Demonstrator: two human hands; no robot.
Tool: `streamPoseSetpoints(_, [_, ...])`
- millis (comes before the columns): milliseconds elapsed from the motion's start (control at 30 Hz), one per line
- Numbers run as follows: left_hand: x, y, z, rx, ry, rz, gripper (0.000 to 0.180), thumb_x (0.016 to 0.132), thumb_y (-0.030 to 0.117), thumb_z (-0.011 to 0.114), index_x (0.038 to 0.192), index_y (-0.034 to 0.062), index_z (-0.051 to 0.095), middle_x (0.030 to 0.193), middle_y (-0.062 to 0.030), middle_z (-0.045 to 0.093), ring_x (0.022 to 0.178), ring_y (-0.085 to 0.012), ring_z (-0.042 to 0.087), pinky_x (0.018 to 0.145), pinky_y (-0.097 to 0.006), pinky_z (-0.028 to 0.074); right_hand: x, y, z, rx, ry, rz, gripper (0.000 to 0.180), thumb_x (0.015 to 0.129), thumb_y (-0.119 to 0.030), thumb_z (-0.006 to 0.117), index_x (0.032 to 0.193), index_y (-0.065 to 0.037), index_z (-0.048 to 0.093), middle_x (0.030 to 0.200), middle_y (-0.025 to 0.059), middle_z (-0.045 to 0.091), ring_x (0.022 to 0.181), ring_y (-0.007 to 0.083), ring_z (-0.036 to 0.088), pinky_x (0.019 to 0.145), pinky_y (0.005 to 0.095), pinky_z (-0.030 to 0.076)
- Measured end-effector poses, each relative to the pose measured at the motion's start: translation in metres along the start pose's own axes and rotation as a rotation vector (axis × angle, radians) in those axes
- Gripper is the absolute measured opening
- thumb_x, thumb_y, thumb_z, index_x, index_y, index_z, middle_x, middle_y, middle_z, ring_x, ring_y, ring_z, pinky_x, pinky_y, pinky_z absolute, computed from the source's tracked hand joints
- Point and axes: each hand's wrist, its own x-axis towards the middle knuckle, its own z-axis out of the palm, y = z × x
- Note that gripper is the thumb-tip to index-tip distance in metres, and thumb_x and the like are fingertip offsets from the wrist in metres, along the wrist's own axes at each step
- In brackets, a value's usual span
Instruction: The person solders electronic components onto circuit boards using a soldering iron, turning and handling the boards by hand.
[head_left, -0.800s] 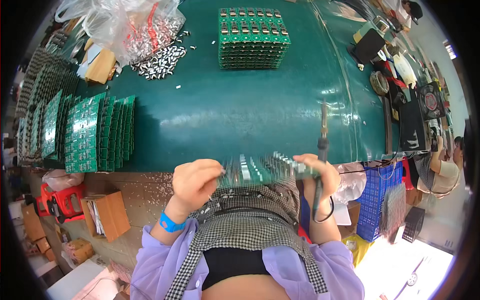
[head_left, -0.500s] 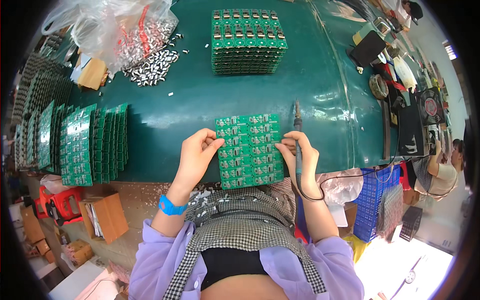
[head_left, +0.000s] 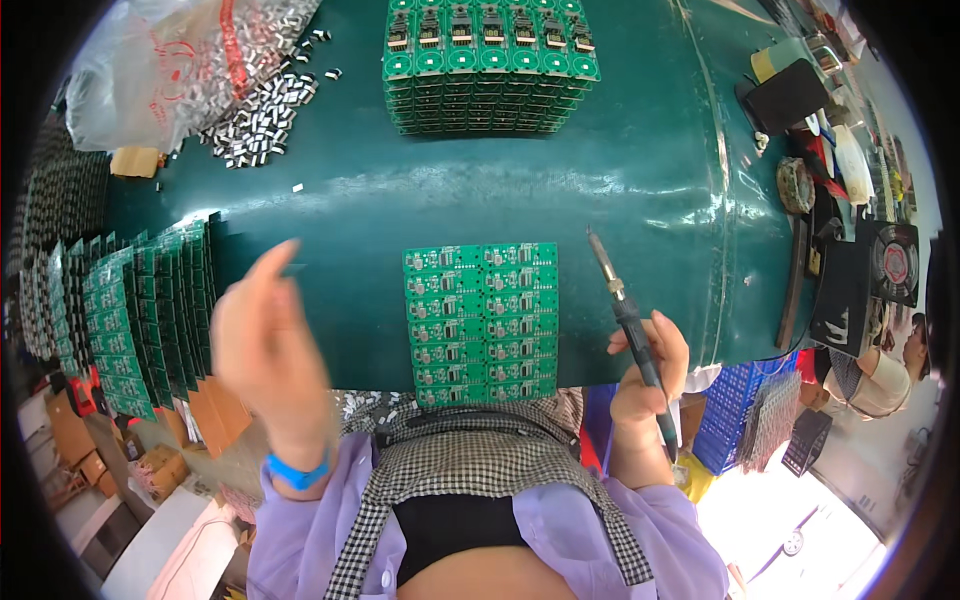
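Note:
A green circuit board panel (head_left: 482, 325) with rows of small parts lies at the table's near edge, its lower end by my checked apron; neither hand touches it. My right hand (head_left: 655, 370), right of the panel, is closed around a soldering iron (head_left: 632, 325) whose tip points up and away to the left. To the left of the panel my left hand (head_left: 268, 345) is raised and smeared by motion, so its fingers cannot be made out. It is near the upright row of green panels (head_left: 150, 300) at the left.
A tall stack of populated boards (head_left: 490, 90) stands at the far middle. Small silver components (head_left: 255, 125) spill from a clear plastic bag (head_left: 150, 70) at far left. On the right are a tape roll (head_left: 795, 185), a black fan unit (head_left: 893, 262) and a blue crate (head_left: 735, 415).
Both hands have let go of the panel. My left hand has moved left and up off it; my right hand has shifted right and now grips the soldering iron, tilted. The view has shifted too.

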Motion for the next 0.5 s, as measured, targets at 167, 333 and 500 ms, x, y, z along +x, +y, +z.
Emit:
streamPoseSetpoints(167, [-0.011, 0.049, 0.065, -0.241, -0.481, 0.014, 0.013, 0.080, 0.002, 0.064, 0.091, 0.0059, 0.057, 0.081, -0.0109, 0.058, 0.071, -0.0285, 0.059, 0.060, -0.037, 0.047, 0.017, -0.008, -0.005, -0.034, -0.178, -0.118, 0.045, 0.088, -0.041, 0.063, 0.096, 0.004, 0.062, 0.071, 0.0132, 0.063, 0.058, 0.0237, 0.062, 0.054, 0.0308, 0.050])
streamPoseSetpoints(333, [-0.016, 0.048, 0.086, -0.349, -0.423, 0.108, 0.011, 0.076, -0.003, 0.065, 0.085, 0.0017, 0.060, 0.076, -0.0105, 0.058, 0.063, -0.0265, 0.057, 0.055, -0.034, 0.045, 0.014, -0.008, -0.006, -0.058, -0.174, -0.011, 0.016, 0.076, -0.004, 0.064, 0.089, 0.004, 0.063, 0.069, 0.0137, 0.064, 0.059, 0.0245, 0.064, 0.055, 0.0318, 0.051])
streamPoseSetpoints(500, [-0.018, 0.046, 0.086, -0.237, -0.433, 0.170, 0.015, 0.074, 0.001, 0.067, 0.086, 0.0035, 0.059, 0.074, -0.0070, 0.054, 0.061, -0.0234, 0.056, 0.050, -0.035, 0.045, 0.025, -0.008, -0.003, -0.107, -0.189, -0.066, 0.012, 0.074, -0.002, 0.064, 0.084, 0.004, 0.064, 0.068, 0.0134, 0.064, 0.056, 0.0249, 0.064, 0.053, 0.0321, 0.052])
